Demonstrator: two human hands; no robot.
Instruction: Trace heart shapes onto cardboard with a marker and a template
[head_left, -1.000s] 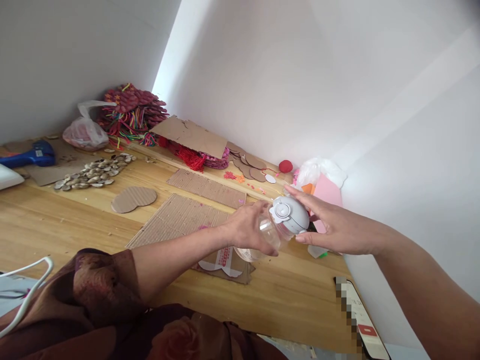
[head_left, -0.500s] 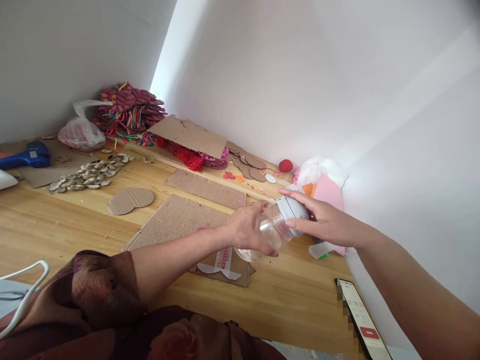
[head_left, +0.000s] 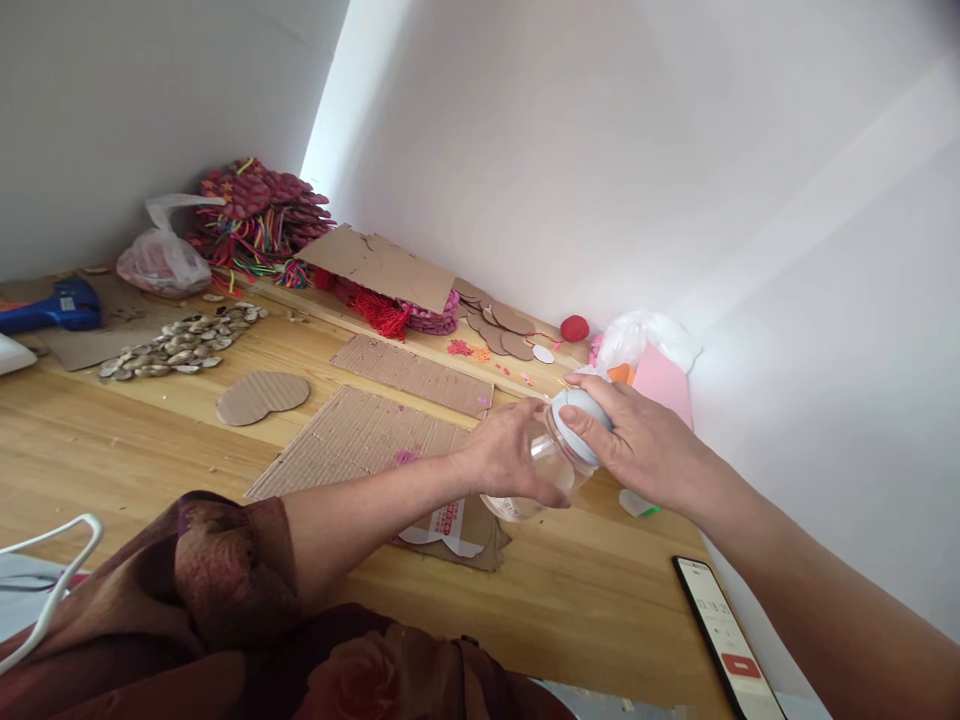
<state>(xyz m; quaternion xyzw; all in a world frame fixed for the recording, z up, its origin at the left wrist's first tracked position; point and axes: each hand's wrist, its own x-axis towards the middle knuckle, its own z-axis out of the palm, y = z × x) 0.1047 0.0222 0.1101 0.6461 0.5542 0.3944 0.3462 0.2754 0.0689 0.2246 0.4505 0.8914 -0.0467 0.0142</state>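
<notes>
A clear bottle (head_left: 551, 462) is held tilted above the table, its top leaning to the right. My left hand (head_left: 504, 452) wraps round the clear body, thumb on the near side. Around the grey-white lid (head_left: 583, 420) my right hand (head_left: 637, 435) is closed, with its thumb across the top. The lid sits on the bottle's mouth; whether it is loose I cannot tell. Below the bottle lie a corrugated cardboard sheet (head_left: 360, 440) and a piece of cardboard with red print (head_left: 452, 518).
A phone (head_left: 724, 635) lies at the right edge. Shells (head_left: 184, 345), a heart-shaped cardboard piece (head_left: 262, 397) and a blue glue gun (head_left: 64, 308) are on the left. Behind stand a bagged bundle (head_left: 165, 262), tasselled crafts (head_left: 262, 215), cardboard ovals (head_left: 499, 325) and a red ball (head_left: 574, 328).
My right hand has turned on the lid, its thumb shifting up over the top. The bottle has moved slightly right, and my left hand keeps its hold.
</notes>
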